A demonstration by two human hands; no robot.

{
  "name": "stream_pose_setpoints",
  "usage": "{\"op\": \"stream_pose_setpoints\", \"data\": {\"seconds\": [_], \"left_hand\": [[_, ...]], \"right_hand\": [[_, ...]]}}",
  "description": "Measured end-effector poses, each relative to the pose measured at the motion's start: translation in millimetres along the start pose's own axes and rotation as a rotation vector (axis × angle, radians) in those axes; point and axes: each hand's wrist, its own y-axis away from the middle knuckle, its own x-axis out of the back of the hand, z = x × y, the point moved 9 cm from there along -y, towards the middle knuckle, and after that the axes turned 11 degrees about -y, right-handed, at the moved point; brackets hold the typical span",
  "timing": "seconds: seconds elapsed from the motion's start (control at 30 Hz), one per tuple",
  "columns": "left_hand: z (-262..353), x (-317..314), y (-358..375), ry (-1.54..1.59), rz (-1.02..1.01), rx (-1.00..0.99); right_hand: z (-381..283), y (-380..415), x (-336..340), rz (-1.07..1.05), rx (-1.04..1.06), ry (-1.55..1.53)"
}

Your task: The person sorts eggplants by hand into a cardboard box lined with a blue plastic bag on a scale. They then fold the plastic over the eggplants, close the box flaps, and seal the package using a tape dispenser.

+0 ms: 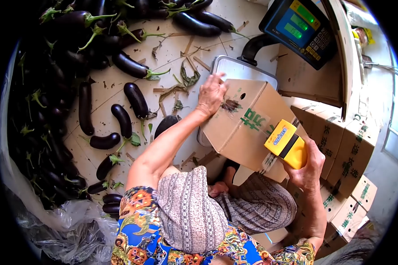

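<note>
A cardboard box (239,119) with green printed characters sits tilted over the metal scale platform (234,66). My left hand (212,93) rests on the box's upper left edge, its fingers bent over the corner. At the box's lower right, my right hand (308,167) is wrapped round the end of a yellow tape dispenser (285,143) with a black band, which lies against the box near a strip of clear tape. The scale's display (300,28) shows lit green digits behind the box.
Many eggplants (53,110) are heaped at the left and top left, with several loose ones on the tiled floor. Stacked printed cartons (349,150) stand at the right. Clear plastic sheeting (75,225) lies at the lower left. Dry leaves and cardboard strips litter the floor.
</note>
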Motion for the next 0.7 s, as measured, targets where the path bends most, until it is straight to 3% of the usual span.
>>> {"op": "stream_pose_setpoints", "data": {"seconds": [0.07,0.17,0.27,0.3,0.33,0.4,0.63,0.67,0.7], "left_hand": [[-6.1,-2.2,-2.1,-0.022,0.046,-0.046],[2.7,-5.2,-8.5,-0.227,-0.063,-0.166],[51.3,23.9,-16.1,-0.012,0.037,-0.049],[70.5,29.1,-15.9,0.173,-0.015,0.071],[101.6,40.1,-15.3,0.192,-0.033,0.038],[157.2,52.5,-10.0,0.068,-0.033,-0.158],[224.2,14.4,23.4,-0.827,-0.018,-0.587],[208.8,6.6,13.9,-0.807,-0.112,-0.48],[204.6,10.4,10.9,-0.738,-0.083,-0.438]], "right_hand": [[3.0,0.1,3.0,0.016,0.008,-0.017],[5.2,1.6,3.9,0.043,0.051,-0.054],[6.7,7.2,8.8,0.056,0.057,-0.066],[6.3,8.1,9.6,0.063,0.058,-0.077],[6.2,7.3,9.5,0.068,0.068,-0.09],[5.4,8.5,11.6,0.098,0.11,-0.093],[10.7,11.8,13.5,0.137,0.177,-0.081],[12.2,13.2,11.6,0.128,0.176,-0.065],[11.6,11.9,11.4,0.127,0.188,-0.055]]}}
